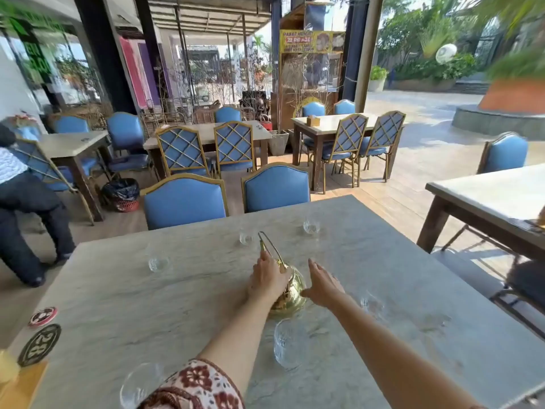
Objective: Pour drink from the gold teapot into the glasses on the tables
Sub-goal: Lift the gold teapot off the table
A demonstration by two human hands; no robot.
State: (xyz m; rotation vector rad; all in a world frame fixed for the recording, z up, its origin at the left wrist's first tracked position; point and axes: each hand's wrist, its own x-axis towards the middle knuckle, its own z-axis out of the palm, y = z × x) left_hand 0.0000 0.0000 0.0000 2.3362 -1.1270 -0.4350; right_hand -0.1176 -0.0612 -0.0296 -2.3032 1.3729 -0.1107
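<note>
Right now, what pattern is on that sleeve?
The sleeve is cream with dark red flowers and swirls. The head view shows it best, at the bottom edge.

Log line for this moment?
left hand: holding round gold metal teapot | right hand: open, at teapot's right side | teapot: standing on grey marble table | pour: not begun

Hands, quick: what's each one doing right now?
Left hand: holding the gold teapot by its handle.
Right hand: open, holding nothing.
</note>
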